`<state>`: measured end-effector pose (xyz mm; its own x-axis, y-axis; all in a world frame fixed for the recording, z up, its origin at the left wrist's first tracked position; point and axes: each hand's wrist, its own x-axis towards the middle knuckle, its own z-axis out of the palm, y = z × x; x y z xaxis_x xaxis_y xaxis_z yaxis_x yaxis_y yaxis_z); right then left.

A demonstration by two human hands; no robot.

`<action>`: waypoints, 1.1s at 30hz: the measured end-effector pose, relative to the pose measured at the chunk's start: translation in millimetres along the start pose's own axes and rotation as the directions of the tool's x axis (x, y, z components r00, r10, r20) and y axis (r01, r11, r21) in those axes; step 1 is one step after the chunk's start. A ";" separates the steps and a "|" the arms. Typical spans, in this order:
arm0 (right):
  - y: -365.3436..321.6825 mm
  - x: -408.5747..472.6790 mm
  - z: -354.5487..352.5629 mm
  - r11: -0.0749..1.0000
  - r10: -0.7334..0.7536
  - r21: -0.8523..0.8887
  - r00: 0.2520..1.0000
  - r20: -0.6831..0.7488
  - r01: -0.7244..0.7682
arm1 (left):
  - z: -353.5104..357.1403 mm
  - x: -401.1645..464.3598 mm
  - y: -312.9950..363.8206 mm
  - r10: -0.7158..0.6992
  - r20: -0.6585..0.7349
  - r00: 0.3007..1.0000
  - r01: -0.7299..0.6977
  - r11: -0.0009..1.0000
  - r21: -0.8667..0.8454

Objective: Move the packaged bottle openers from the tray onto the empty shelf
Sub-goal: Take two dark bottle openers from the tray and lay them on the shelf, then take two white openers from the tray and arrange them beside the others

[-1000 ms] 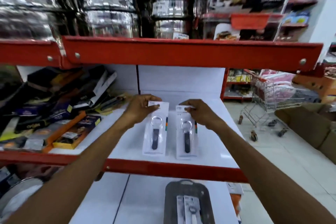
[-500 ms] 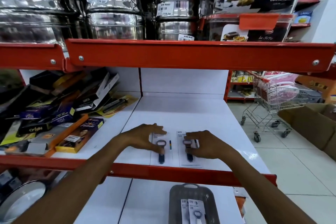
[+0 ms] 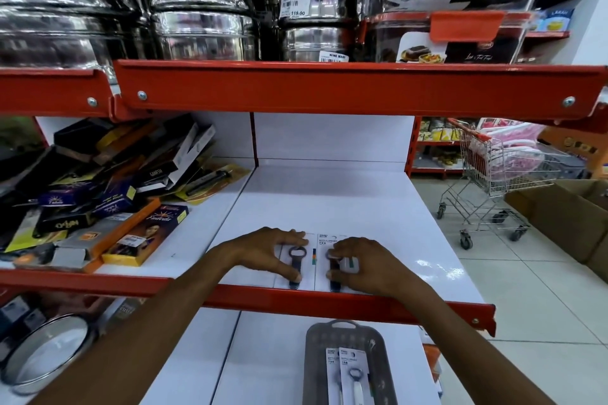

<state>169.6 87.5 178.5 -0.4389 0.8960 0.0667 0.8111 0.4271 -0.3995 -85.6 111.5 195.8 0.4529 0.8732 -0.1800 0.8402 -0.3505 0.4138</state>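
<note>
Two packaged bottle openers [image 3: 314, 268] flat, side by side, just behind shelf's red front lip [image 3: 329, 301]. Left hand [image 3: 263, 253], right hand [image 3: 365, 265]: fingers spread, pressing packs, gripping nothing. Advice: square edges, lift straight. More packs in grey tray [image 3: 316, 365] below lip.

Back of shelf: the white shelf board [image 3: 329, 204] lies bare behind both hands, open to reach.
Front edge: two carded bottle openers [image 3: 297, 265] and the hands cover it.
Left side: heaped flat boxes [image 3: 108, 194] crowd the neighbouring bay.
Overhead: the red upper shelf lip [image 3: 345, 89] caps the opening.
</note>
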 end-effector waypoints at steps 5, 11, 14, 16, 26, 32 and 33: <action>-0.2 -0.8 1.9 1.000 0.009 0.016 1.000 -0.005 -0.008 | 1.1 -1.0 0.9 0.010 0.001 1.000 -0.010 1.000 -0.010; -2.1 -4.4 -0.6 0.999 0.028 0.041 1.000 -0.005 -0.027 | 2.8 -1.3 0.2 -0.003 0.005 1.000 0.003 1.000 -0.016; -10.0 -20.6 -4.9 0.997 0.013 0.079 0.988 -0.154 0.000 | 6.0 -17.5 6.0 0.029 -0.128 0.991 -0.034 0.999 -0.037; -19.7 -43.0 -8.7 0.994 -0.007 0.099 0.958 -0.286 0.037 | 12.9 -36.8 17.8 0.102 -0.306 0.947 -0.109 0.994 -0.003; 19.2 -153.0 82.5 0.997 -0.078 0.003 0.957 -0.280 0.082 | 150.0 -109.7 63.4 0.447 -0.454 0.771 -0.375 0.895 0.244; 80.6 -114.0 166.2 0.978 0.207 -0.041 0.934 0.293 -0.204 | 233.7 -39.9 28.5 -0.032 0.066 0.997 0.029 0.999 0.037; 87.5 -101.3 174.8 0.979 0.203 -0.072 0.915 0.348 -0.190 | 239.7 -23.5 22.3 -0.043 0.093 0.995 0.038 0.997 0.063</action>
<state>217.4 12.8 -23.0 -0.3711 0.8648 -0.3381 0.9054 0.2562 -0.3384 -6.0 2.0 -4.7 0.4417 0.8524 -0.2797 0.8737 -0.3381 0.3497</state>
